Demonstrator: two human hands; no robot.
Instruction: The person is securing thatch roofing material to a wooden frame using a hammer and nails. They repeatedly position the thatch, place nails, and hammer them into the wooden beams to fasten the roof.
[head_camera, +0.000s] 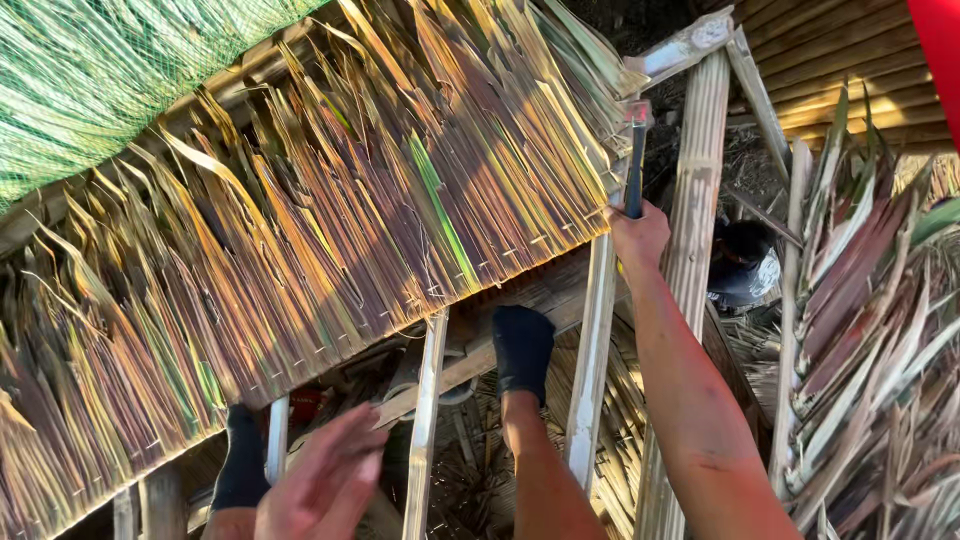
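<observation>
We see a dried palm-leaf thatch panel (330, 210) streaked tan, brown, yellow and green, a pale green mesh net (110, 70), dark blue socks (522, 345), a black-handled hammer (635, 165) and pale bamboo rafters (425, 420).

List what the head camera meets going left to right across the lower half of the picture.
Dried palm-leaf thatch panel → blurred left hand → pale bamboo slat → foot in a black sock → right hand gripping a dark-handled hammer → bundle of dried palm fronds.
</observation>
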